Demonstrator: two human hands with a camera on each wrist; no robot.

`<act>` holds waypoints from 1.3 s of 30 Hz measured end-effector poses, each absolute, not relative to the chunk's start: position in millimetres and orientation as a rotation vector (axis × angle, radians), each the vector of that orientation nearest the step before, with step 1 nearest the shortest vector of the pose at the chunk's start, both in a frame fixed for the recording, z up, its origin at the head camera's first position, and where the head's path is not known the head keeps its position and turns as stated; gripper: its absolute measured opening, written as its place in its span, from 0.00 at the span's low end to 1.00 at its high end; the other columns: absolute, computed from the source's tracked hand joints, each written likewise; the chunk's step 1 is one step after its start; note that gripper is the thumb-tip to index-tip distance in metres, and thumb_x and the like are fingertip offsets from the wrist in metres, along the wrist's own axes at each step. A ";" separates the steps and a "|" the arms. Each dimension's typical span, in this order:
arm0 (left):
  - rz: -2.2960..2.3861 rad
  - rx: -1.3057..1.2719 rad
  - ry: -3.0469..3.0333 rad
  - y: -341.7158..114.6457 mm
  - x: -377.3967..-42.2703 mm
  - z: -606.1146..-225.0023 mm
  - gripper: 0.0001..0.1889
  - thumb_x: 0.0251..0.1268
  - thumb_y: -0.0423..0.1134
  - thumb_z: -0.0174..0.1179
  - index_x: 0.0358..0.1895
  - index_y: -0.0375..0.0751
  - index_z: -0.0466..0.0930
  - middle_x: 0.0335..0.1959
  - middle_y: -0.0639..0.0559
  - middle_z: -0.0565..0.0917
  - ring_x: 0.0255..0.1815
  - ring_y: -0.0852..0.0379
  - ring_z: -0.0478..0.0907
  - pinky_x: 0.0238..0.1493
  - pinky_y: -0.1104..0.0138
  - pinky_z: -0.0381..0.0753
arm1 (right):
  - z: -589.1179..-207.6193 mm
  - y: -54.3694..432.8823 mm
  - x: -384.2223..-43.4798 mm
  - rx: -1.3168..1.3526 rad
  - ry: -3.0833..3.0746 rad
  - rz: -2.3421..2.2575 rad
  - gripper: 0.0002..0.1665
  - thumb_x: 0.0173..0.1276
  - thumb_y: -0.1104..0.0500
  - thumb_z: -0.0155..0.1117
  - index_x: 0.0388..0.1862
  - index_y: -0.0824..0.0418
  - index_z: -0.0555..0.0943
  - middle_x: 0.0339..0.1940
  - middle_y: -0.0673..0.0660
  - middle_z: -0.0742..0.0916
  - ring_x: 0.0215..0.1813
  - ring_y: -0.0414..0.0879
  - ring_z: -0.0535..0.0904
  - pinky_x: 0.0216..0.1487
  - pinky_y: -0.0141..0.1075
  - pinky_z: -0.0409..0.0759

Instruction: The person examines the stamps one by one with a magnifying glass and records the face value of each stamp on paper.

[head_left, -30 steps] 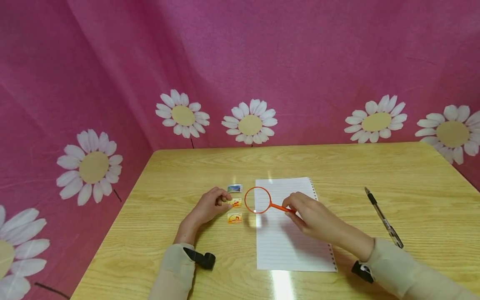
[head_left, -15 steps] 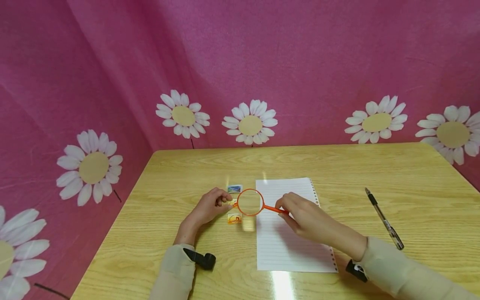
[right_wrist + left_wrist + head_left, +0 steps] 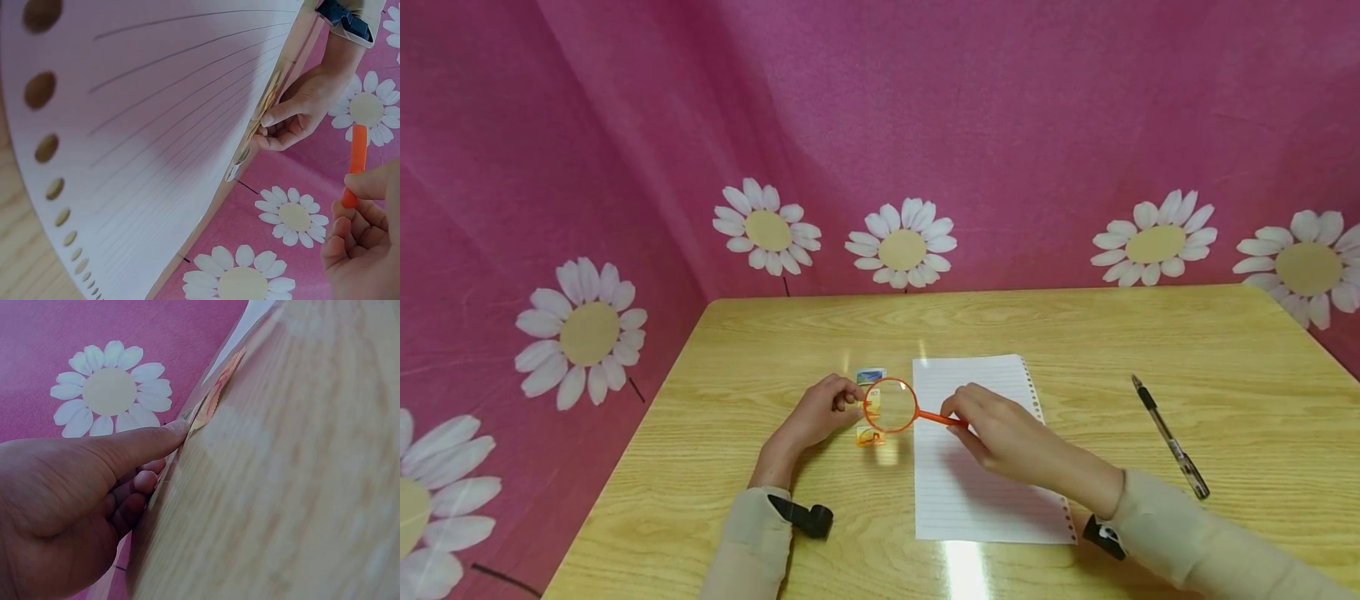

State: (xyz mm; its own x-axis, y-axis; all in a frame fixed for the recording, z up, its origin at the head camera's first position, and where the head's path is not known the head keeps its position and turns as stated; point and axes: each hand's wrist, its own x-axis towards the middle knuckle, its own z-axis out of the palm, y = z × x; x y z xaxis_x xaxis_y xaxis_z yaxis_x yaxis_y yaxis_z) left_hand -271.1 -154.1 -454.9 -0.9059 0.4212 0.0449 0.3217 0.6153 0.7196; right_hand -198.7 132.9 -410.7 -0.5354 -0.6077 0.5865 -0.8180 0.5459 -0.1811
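My right hand [image 3: 1000, 429] pinches the orange handle of a round magnifying glass [image 3: 934, 417] between thumb and fingers, above the lined paper sheet [image 3: 955, 517]. The lens ring overlaps the middle orange-yellow stamp [image 3: 873, 403] in the head view, and part of that stamp shows through it. My left hand [image 3: 820, 412] rests at this stamp's left edge, the straight thumb touching it and the other fingers bent beneath. A blue stamp [image 3: 871, 376] lies behind and another orange-yellow stamp [image 3: 869, 437] in front. In the right wrist view only the magnifying glass's handle [image 3: 358, 150] is seen.
A black-and-clear pen [image 3: 1171, 437] lies on the wooden table [image 3: 1150, 333] right of the paper. Punched holes line the sheet's right edge. A pink cloth [image 3: 1000, 125] with white daisies hangs behind and to the left.
My right hand has moved left with the magnifying glass, bringing the lens from the paper's left edge over the middle stamp. The left hand has stayed in place.
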 end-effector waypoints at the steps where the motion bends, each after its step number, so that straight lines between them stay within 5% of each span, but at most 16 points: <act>1: 1.167 0.625 2.705 -153.9 -271.0 -454.5 0.08 0.63 0.32 0.64 0.44 0.38 0.80 0.37 0.47 0.75 0.33 0.59 0.65 0.37 0.71 0.66 | -410.9 132.4 -198.8 1.156 -2.322 0.611 0.14 0.56 0.70 0.69 0.39 0.60 0.77 0.33 0.50 0.82 0.35 0.38 0.76 0.36 0.31 0.79; 39: 1.219 0.547 2.675 -153.7 -272.5 -457.4 0.08 0.62 0.29 0.64 0.44 0.36 0.79 0.39 0.48 0.75 0.37 0.59 0.67 0.39 0.72 0.67 | -411.2 124.4 -199.3 1.165 -2.355 0.560 0.14 0.58 0.68 0.69 0.40 0.60 0.76 0.32 0.50 0.81 0.34 0.38 0.74 0.35 0.30 0.77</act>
